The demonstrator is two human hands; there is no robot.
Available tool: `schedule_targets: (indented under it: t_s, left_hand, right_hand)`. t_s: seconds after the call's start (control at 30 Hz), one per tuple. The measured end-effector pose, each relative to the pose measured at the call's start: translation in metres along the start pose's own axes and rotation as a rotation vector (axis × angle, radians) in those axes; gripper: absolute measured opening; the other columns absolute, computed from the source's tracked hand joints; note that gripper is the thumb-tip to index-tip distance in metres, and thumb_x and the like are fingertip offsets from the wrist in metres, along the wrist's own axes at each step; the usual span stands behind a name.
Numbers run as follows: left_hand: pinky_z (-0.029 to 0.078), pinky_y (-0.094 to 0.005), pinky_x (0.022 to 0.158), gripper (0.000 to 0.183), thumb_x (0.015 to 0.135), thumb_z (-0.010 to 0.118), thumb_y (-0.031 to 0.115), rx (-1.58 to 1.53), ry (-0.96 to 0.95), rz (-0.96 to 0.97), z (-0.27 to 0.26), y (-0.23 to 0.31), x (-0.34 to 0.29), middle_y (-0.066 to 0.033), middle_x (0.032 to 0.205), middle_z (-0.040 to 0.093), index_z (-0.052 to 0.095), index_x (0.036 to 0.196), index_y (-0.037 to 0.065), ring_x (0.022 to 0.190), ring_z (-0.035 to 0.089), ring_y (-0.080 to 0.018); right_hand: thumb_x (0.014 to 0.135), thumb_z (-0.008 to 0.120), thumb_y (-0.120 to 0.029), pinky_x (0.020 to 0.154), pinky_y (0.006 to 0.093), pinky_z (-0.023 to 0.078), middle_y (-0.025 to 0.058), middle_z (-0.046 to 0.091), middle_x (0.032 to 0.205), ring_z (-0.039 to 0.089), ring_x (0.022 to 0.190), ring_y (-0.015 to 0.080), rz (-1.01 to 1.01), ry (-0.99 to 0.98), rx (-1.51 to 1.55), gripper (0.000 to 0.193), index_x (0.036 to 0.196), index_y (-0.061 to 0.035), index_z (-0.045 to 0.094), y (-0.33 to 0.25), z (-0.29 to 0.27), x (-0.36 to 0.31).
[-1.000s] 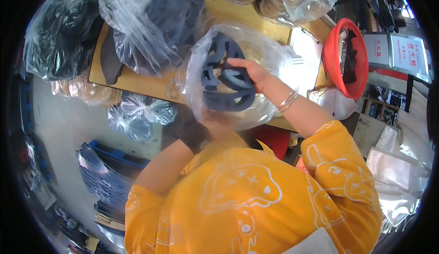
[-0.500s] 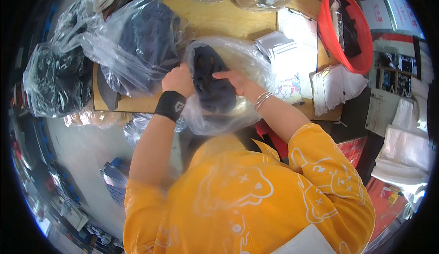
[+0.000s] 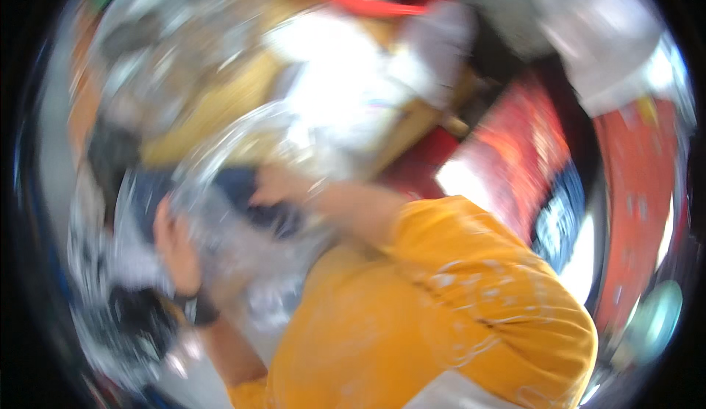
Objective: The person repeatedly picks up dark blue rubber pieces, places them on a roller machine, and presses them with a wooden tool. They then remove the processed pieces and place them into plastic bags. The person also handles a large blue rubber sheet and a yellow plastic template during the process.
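Note:
The whole view is smeared by motion. A clear plastic bag [image 3: 228, 262] lies in front of my body at the table's near edge, with dark navy fabric pieces [image 3: 243, 188] in or at its mouth. My right hand [image 3: 283, 186] rests on or against these pieces; the blur hides how its fingers are set. On the bag's left side, my left hand [image 3: 176, 247] has its fingers stretched out, touching or close to the plastic. A black wristband [image 3: 195, 310] is on that wrist. Another navy bundle [image 3: 151, 196] in clear plastic sits just beyond my left fingers.
White paper sheets [image 3: 331, 56] lie on the wooden table [image 3: 220, 111]. A red basin [image 3: 360, 1] stands at the far edge, with a whitish stack [image 3: 441, 48] beside it. Bagged brownish pieces [image 3: 176, 63] are at the far left. Red surfaces [image 3: 515, 151] are at the right.
The view has swung to the right, shifting the table and basin leftward. My left hand has come off the navy piece and its fingers have spread. The right stays at the navy pieces.

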State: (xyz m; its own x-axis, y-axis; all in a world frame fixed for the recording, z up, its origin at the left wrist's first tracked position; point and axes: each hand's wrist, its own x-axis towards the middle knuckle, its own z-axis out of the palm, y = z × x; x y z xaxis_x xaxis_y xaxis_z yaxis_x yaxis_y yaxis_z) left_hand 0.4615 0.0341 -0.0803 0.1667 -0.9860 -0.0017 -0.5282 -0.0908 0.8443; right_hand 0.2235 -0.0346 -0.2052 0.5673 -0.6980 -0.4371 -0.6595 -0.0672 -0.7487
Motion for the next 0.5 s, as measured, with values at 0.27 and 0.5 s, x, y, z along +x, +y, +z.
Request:
schedule_targets:
  t_s: [0.27, 0.5]
  left_hand:
    - [0.040, -0.0353, 0.103, 0.043, 0.100, 0.048, 0.019, -0.132, 0.268, 0.775, 0.032, 0.171, 0.065, -0.0212, 0.134, 0.051, 0.047, 0.132, -0.009, 0.119, 0.051, -0.0291]
    - [0.040, -0.0333, 0.097, 0.041, 0.093, 0.054, 0.014, -0.551, -0.891, 0.934, 0.305, 0.305, -0.041, -0.0102, 0.115, 0.057, 0.051, 0.131, -0.002, 0.107, 0.054, -0.0194]
  right_hand:
    - [0.074, 0.073, -0.034, 0.086, 0.0454, 0.049, 0.0234, 0.068, 0.100, 0.063, 0.097, 0.0389, -0.163, 0.335, -0.047, 0.047, 0.104, 0.0022, 0.067, -0.064, -0.103, -0.164]
    - [0.081, 0.067, -0.020, 0.094, 0.0424, 0.047, 0.0170, 0.065, 0.111, 0.059, 0.108, 0.0346, 0.338, 1.539, -0.137, 0.034, 0.113, -0.0072, 0.065, 0.042, -0.083, -0.546]
